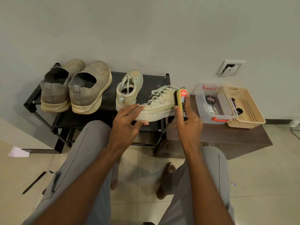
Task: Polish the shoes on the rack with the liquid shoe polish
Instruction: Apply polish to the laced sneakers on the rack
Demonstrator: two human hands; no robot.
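Yellow sponge of the polish applicator (pixel 182 103), gripped in the right hand (pixel 189 125), presses the toe of the pale sneaker (pixel 159 105) at the black rack (pixel 146 78)'s near right edge. The left hand (pixel 128 125), fingers spread, steadies its heel. Its mate (pixel 129 90) and the grey pair (pixel 73 88) further left look dull; most work probably remains.

A clear box (pixel 211 111) holding a polish tin (pixel 209 99) touches a beige basket (pixel 246 111) on a brown bench (pixel 219 137); above, a wall socket (pixel 229 68); a pen (pixel 34 182) lies on the floor
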